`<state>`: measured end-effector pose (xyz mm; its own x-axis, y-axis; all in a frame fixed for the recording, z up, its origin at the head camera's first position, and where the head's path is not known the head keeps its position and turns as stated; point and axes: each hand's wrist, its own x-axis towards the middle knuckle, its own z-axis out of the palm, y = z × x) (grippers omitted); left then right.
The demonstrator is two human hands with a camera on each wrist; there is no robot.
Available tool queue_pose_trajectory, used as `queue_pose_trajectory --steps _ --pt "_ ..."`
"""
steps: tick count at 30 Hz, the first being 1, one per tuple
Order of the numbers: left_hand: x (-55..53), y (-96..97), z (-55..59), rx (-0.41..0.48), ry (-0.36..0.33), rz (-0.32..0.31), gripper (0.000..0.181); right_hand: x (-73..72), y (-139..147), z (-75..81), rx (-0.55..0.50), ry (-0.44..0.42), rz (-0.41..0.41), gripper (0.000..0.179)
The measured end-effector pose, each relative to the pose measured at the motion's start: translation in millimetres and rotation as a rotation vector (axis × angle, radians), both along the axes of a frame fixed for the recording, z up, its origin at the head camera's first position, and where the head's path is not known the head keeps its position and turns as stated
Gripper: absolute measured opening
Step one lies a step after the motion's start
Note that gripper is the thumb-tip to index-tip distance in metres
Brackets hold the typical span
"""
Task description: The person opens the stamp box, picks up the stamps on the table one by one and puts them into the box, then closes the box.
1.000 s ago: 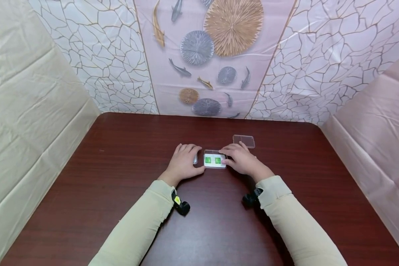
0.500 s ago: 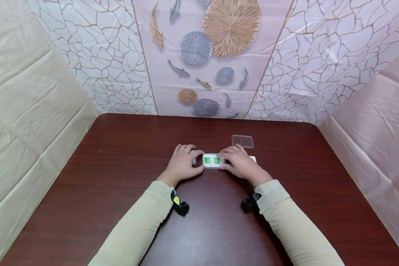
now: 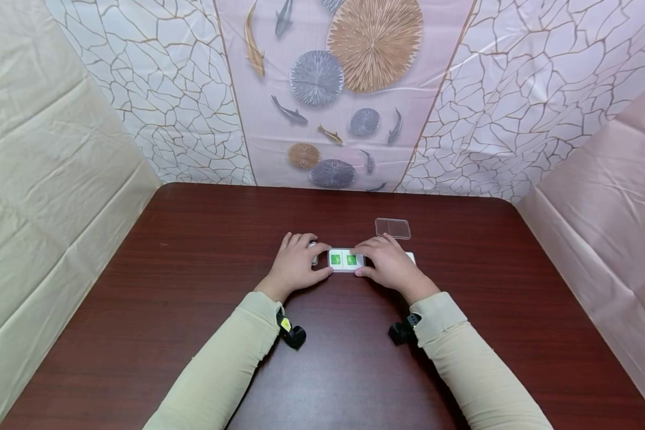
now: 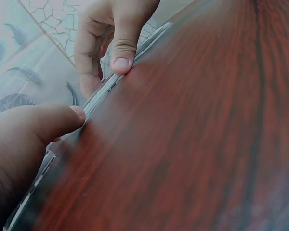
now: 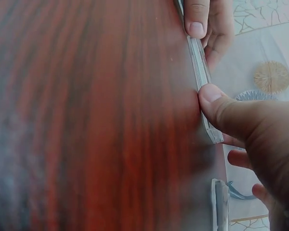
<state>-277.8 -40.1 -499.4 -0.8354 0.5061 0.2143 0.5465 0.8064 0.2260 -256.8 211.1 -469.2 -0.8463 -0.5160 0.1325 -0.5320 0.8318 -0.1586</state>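
In the head view a flat clear plastic case [image 3: 344, 268] lies mid-table, with white inserts bearing two green squares. My left hand [image 3: 297, 263] holds its left end, thumb at the near corner and index finger at the far one. At the right end, my right hand [image 3: 386, 263] pinches it between the thumb on the near edge and a finger over the far edge. The right wrist view shows the right thumb [image 5: 213, 94] pressed to the case's side. Under the left hand, partly hidden, sits another flat case [image 3: 315, 259].
A clear empty lid or tray [image 3: 393, 230] lies behind the right hand. A white-topped flat piece [image 3: 411, 257] shows just past that hand, mostly hidden. Patterned cloth [image 3: 333, 143] hangs along the table's [image 3: 220, 239] far edge.
The clear strip at the case's far side no longer shows. My right thumb has moved off the insert to the near edge. A white-topped piece beside the right hand has come into view.
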Motion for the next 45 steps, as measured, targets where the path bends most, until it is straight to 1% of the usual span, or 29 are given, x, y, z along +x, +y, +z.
queue_pose_trajectory --steps 4,10,17,22,26,30,34,37,40,41,43,45 --pt "1.4 2.3 1.1 -0.016 -0.01 0.014 0.052 -0.2 -0.4 1.5 0.002 -0.02 -0.038 0.045" --pt "1.9 8.9 1.5 -0.063 -0.009 0.046 0.052 -3.4 0.5 2.5 0.017 -0.04 -0.103 0.045" --pt "-3.9 19.5 5.1 -0.106 0.015 0.093 0.053 -12.0 0.4 4.0 0.051 -0.044 -0.173 0.049" --pt "-6.0 22.3 8.2 -0.135 0.015 0.113 0.053 -14.2 -1.4 5.9 0.043 -0.062 -0.179 0.049" --pt "-6.1 23.6 10.8 -0.14 -0.005 0.106 0.054 -12.2 -1.4 7.3 0.037 -0.068 -0.182 0.048" --pt "-6.1 24.1 12.3 -0.134 -0.004 0.102 0.054 -10.5 -0.5 6.9 0.021 -0.053 -0.182 0.047" --pt "-5.3 22.7 9.6 -0.117 0.005 0.101 0.054 -9.6 1.1 1.3 -0.008 -0.043 -0.18 0.048" --pt "-4.1 20.1 4.3 -0.083 0.013 0.104 0.053 -9.8 4.2 -6.9 -0.062 -0.039 -0.164 0.048" --pt "-2.0 17.9 -0.6 -0.053 0.02 0.104 0.053 -9.5 9.7 -15.2 -0.109 -0.015 -0.135 0.053" --pt "-1.2 17.5 -2.0 -0.048 0.025 0.104 0.054 -9.3 12.5 -17.0 -0.13 0.006 -0.12 0.054" --pt "-0.3 17.2 -3.6 -0.042 0.035 0.104 0.057 -11.5 20.7 -19.4 -0.185 0.079 -0.093 0.056" --pt "-0.6 17.6 -3.5 -0.033 0.044 0.106 0.06 -15.3 33.3 -18.8 -0.265 0.155 -0.092 0.054"
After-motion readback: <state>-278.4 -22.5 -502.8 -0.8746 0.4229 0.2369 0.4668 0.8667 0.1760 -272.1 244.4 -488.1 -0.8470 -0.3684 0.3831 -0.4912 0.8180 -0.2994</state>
